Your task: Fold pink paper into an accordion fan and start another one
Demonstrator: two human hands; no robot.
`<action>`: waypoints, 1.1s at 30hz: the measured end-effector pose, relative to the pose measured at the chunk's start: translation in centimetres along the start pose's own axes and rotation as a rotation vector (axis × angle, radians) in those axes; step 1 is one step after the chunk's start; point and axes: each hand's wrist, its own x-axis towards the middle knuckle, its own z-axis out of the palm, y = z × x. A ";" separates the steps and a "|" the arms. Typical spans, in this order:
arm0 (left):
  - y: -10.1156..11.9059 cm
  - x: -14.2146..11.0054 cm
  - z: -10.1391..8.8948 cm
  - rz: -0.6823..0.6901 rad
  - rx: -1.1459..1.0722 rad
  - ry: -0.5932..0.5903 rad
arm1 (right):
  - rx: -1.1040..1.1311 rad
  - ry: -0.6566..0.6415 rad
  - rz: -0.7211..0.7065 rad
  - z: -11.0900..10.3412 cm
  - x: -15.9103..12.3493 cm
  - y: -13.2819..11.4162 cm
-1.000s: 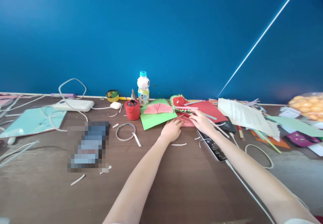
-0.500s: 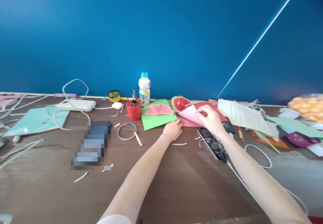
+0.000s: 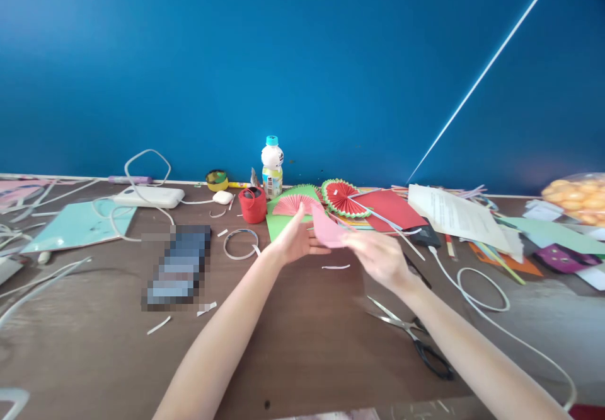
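Observation:
A pink sheet of paper (image 3: 326, 226) is raised off the table, its near right edge pinched in my right hand (image 3: 382, 257). My left hand (image 3: 299, 240) is at the sheet's left side, thumb up and fingers apart; whether it touches the paper I cannot tell. Behind my left hand lies a green sheet (image 3: 275, 226) with a pleated pink paper fan (image 3: 293, 204) on it. Beside that rests a round red pleated fan with a green edge (image 3: 338, 197). A red sheet (image 3: 390, 209) lies behind my right hand. Scissors (image 3: 409, 326) with black handles lie open below my right wrist.
A bottle (image 3: 272, 168) and a red spool-like roll (image 3: 253, 205) stand at the back. To the left are a blurred dark phone (image 3: 179, 265), a tape roll (image 3: 241, 244) and a white power bank (image 3: 149, 197). A white cable (image 3: 505, 328) curves at right. Printed paper (image 3: 454, 215) lies behind.
The pink sheet has come off the red paper and moved left and nearer, in my right hand. My left hand has lifted and opened. The scissors now lie nearer me, apart from the phone.

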 end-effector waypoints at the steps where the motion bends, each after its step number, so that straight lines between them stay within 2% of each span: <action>1: 0.0 -0.6 -0.2 -0.014 -0.095 0.036 | 0.036 -0.062 -0.046 0.3 -0.4 -0.7; 4: -0.3 -2.3 -1.2 -0.011 -0.177 0.211 | 0.124 -0.154 -0.068 0.9 -1.8 -2.4; 7: -0.1 -4.4 -2.8 0.035 -0.188 0.335 | 0.080 -0.094 0.143 1.6 -3.9 -2.8; 8: 0.2 -5.2 -3.4 0.060 -0.184 0.396 | 0.054 -0.118 0.206 2.0 -4.7 -2.6; 9: 0.5 -6.1 -3.9 0.066 -0.174 0.440 | 0.043 -0.211 0.214 2.4 -5.4 -2.3; 12: 1.7 -8.7 -5.0 0.042 -0.120 0.519 | 0.005 -0.430 0.141 3.5 -7.2 -0.7; 15: 2.1 -10.6 -5.7 0.077 -0.155 0.603 | -0.084 -0.473 0.190 4.2 -7.7 1.3; 17: 1.8 -11.4 -5.9 0.079 -0.181 0.613 | -0.139 -0.453 0.184 4.3 -7.3 2.7; 20: 0.8 -12.1 -5.8 0.045 -0.190 0.599 | -0.166 -0.307 0.166 4.5 -6.3 4.4; 26: -1.0 -12.3 -4.1 -0.008 -0.204 0.526 | -0.405 -0.202 0.325 4.4 -4.2 6.4; 28: -1.6 -12.2 -3.6 -0.022 -0.191 0.495 | -0.426 -0.101 0.393 4.0 -3.6 5.9; 30: -2.3 -12.0 -3.2 -0.028 -0.162 0.483 | -0.287 -0.027 0.375 3.5 -3.3 4.3; 32: -2.9 -11.7 -2.9 -0.032 -0.094 0.477 | -0.044 -0.054 0.302 3.1 -3.2 1.8; 33: -3.2 -11.5 -2.9 -0.038 -0.035 0.476 | 0.046 -0.127 0.249 3.0 -3.3 0.4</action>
